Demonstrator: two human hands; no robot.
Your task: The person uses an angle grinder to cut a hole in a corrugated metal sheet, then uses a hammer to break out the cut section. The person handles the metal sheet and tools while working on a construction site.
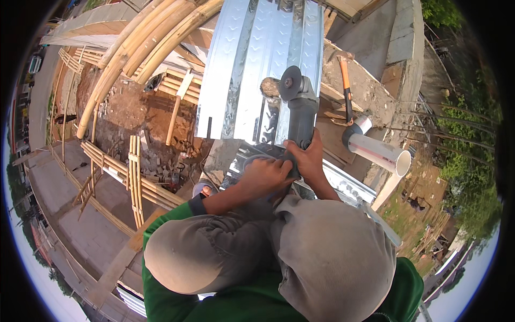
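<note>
An angle grinder [302,121] with a dark body and a round disc [291,80] at its far end lies over the ribbed metal sheet [220,102]. My right hand [309,158] is wrapped round the rear of its body. Against the same rear end, my left hand [264,176] is closed, its thumb and fingertips pressed to the tool; the palm side is hidden. The disc points away from me, beside a round brown patch [270,87] at the sheet, which I cannot make out. Short dark slots show in the sheet's near part.
A hammer [346,88] with an orange and black handle lies right of the sheet. Nearby is a white pipe [375,151] with a dark elbow. Bamboo poles [135,180] stand and lie at left, above a lower dirt floor [161,121]. My bent knees are close below my hands.
</note>
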